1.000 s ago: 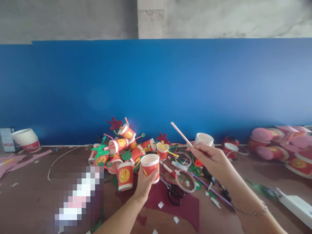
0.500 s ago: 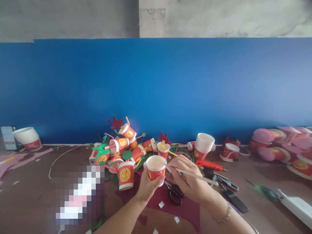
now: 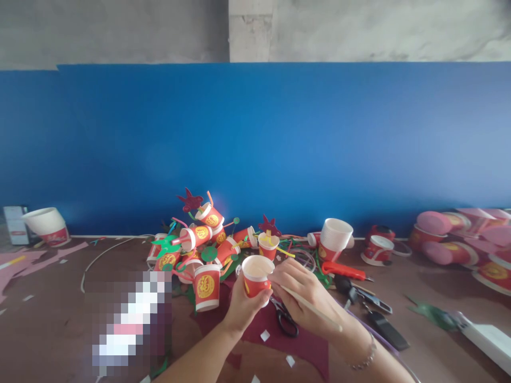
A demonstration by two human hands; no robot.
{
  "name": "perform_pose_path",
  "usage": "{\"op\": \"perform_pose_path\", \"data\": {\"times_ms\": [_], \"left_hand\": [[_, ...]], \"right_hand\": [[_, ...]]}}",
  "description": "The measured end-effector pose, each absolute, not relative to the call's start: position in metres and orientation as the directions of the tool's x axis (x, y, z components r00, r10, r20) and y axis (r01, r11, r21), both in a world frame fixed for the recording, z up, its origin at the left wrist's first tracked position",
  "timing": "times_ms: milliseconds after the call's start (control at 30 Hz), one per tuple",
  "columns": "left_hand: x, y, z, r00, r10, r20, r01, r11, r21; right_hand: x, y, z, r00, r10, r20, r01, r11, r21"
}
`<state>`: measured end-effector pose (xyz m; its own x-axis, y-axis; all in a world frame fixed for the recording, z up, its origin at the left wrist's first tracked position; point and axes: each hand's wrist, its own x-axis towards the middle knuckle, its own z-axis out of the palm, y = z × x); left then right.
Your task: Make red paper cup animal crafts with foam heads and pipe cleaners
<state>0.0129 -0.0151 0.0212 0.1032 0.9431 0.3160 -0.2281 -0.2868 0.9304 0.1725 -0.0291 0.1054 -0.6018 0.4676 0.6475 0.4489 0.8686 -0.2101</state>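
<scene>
Fingers (image 3: 260,299) of the left hand (image 3: 240,308) wrap the cup (image 3: 254,288); those of the right hand (image 3: 304,287) pinch the straw (image 3: 311,308).

I read the left grip as steadying: the cup stands mouth up, its right wall left free for the right fingertips just beside it, though I cannot tell whether they touch. I see the straw slanting back from the cup over the right wrist, its leading end hidden. Scissors (image 3: 281,310) lie right of and nearer than the cup, and a stack (image 3: 336,234) stands beyond it, seemingly placed for reach.
</scene>
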Motion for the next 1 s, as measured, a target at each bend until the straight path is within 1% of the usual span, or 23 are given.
{"op": "perform_pose_path", "data": {"times_ms": [300, 500, 833, 933, 967, 1000], "left_hand": [[0.016, -0.018, 0.016, 0.054, 0.938, 0.342, -0.085, -0.337, 0.938], [0.018, -0.021, 0.019, 0.059, 0.926, 0.373, -0.078, -0.368, 0.927], [0.016, -0.022, 0.02, 0.01, 0.915, 0.403, -0.029, -0.403, 0.915], [0.019, -0.027, 0.023, 0.06, 0.9, 0.432, -0.008, -0.432, 0.902], [0.02, -0.029, 0.024, 0.111, 0.889, 0.444, 0.01, -0.448, 0.894], [0.021, -0.031, 0.025, 0.111, 0.881, 0.46, 0.027, -0.466, 0.885]], "right_hand": [[0.174, -0.026, 0.106, -0.586, 0.501, 0.637, 0.43, 0.859, -0.28], [0.173, -0.029, 0.106, -0.579, 0.519, 0.629, 0.435, 0.849, -0.301], [0.167, -0.03, 0.103, -0.543, 0.489, 0.682, 0.429, 0.86, -0.275], [0.162, -0.027, 0.096, -0.531, 0.479, 0.699, 0.465, 0.854, -0.232], [0.161, -0.026, 0.094, -0.542, 0.477, 0.692, 0.474, 0.853, -0.216], [0.16, -0.025, 0.093, -0.556, 0.476, 0.681, 0.48, 0.853, -0.203]]}}
